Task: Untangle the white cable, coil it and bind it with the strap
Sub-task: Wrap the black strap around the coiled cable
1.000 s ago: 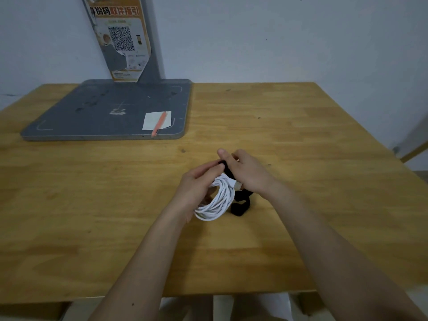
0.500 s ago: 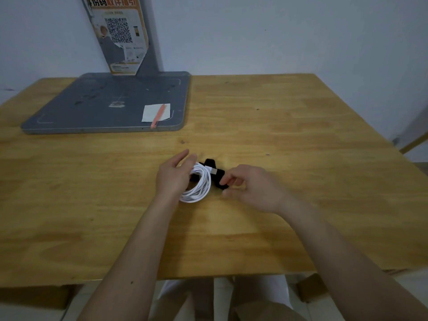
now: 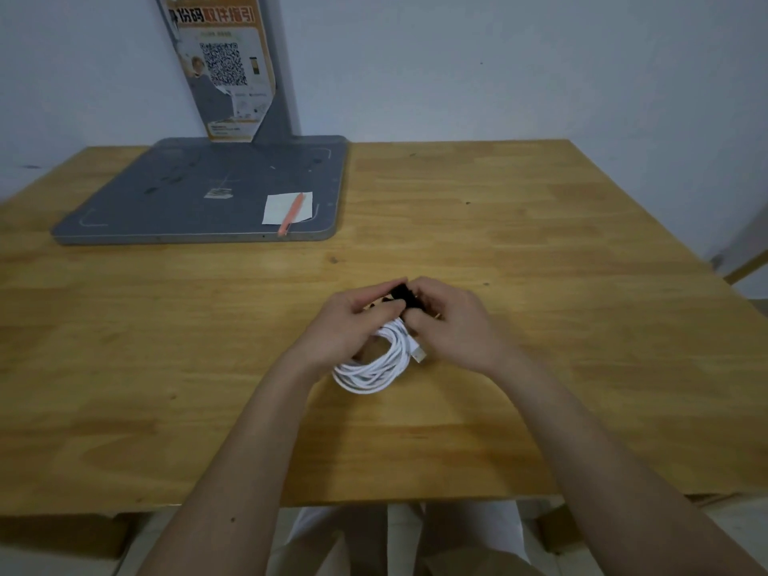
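Wooden table (image 3: 540, 251), mid-surface: both hands pinch a black strap (image 3: 402, 293) at the far end of the coiled white cable (image 3: 374, 370). Left hand (image 3: 349, 322) and right hand (image 3: 453, 326) meet there, fingers closed narrow; the coil's loops trail toward the near edge.

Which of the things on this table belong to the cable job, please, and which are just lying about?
Part of the job:
white cable, coiled
black strap, held at the coil's top
left hand
right hand

Just lying about:
grey stand
white paper
orange pen
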